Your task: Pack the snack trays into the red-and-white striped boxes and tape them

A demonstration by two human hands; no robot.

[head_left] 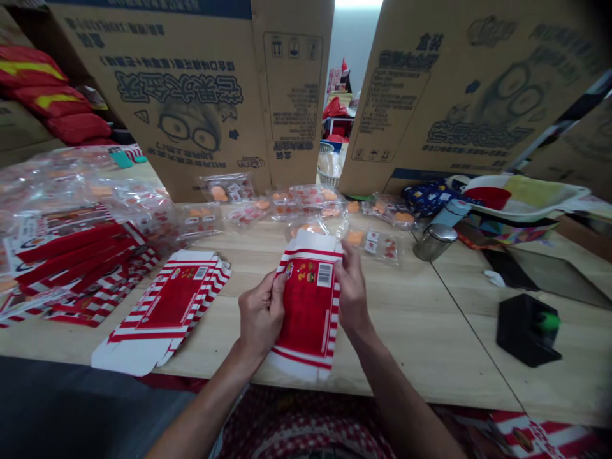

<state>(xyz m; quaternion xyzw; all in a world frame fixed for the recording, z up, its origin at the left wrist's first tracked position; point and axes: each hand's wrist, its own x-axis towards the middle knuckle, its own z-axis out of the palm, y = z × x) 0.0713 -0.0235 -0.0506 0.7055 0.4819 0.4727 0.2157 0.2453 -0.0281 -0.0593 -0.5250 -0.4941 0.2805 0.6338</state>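
The left hand [261, 309] and the right hand [351, 287] hold a red box [306, 312] above the surface [406, 319], fingers [277, 294] closed on its sides. Shaping it seems the present step; folding flaps probably calls for freeing one hand.

the held carton [306, 315] is red with red-and-white striped edges, the tape dispenser [519, 328] black.
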